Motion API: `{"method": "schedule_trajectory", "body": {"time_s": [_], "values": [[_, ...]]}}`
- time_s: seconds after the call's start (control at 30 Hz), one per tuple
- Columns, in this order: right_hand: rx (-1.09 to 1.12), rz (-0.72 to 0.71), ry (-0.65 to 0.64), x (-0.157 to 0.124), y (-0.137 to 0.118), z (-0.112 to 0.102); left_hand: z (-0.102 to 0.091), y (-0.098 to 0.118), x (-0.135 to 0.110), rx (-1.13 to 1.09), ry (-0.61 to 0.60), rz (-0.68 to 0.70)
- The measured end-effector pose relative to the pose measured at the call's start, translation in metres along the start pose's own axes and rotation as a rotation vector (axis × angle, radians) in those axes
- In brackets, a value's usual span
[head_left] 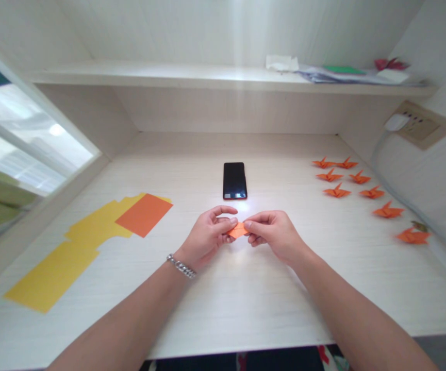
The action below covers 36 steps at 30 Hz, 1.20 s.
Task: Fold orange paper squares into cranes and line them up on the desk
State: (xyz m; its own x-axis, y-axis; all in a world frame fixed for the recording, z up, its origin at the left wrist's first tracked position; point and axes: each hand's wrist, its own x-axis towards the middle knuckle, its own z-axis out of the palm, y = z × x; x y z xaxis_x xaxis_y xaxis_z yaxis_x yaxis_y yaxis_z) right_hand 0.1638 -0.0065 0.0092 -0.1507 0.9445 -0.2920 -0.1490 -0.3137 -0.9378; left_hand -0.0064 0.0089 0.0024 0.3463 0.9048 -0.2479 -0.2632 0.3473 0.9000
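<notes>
A small folded piece of orange paper (pixel 238 231) is held between my two hands, above the middle of the desk. My left hand (pixel 212 229) pinches its left side between thumb and fingers, with the index finger stretched out above it. On the other side, my right hand (pixel 271 231) grips the paper's right edge between thumb and forefinger. A silver chain bracelet (pixel 181 266) circles my left wrist. Just beyond my hands lies a black phone (pixel 234 180) with its dark screen up.
Flat orange paper (pixel 144 215) lies over yellow sheets (pixel 52 275) on the left. Several folded orange paper cranes (pixel 337 191) stand in rows at the right. A cable runs from a charger (pixel 397 122) along the right wall. Papers (pixel 331 74) rest on the shelf (pixel 168 72) above.
</notes>
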Motion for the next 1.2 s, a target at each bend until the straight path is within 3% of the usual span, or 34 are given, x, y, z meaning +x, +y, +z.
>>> {"method": "schedule_trajectory", "body": {"time_s": [0.13, 0.37, 0.5, 0.77, 1.2], "values": [[0.031, 0.011, 0.021, 0.0, 0.001, 0.001, 0.0, -0.001, 0.0, -0.06, -0.008, -0.045], [0.038, -0.031, 0.079, 0.001, -0.002, 0.001, -0.001, 0.0, -0.002, 0.215, -0.046, 0.187], [0.03, -0.039, 0.08, 0.001, -0.003, 0.001, -0.003, 0.001, -0.002, 0.317, -0.021, 0.212], [0.023, -0.051, 0.049, 0.001, -0.001, 0.001, -0.004, 0.0, -0.003, 0.263, -0.008, 0.18], [-0.06, -0.184, -0.018, 0.003, 0.008, -0.001, 0.0, -0.003, -0.001, 0.208, 0.037, 0.252]]}}
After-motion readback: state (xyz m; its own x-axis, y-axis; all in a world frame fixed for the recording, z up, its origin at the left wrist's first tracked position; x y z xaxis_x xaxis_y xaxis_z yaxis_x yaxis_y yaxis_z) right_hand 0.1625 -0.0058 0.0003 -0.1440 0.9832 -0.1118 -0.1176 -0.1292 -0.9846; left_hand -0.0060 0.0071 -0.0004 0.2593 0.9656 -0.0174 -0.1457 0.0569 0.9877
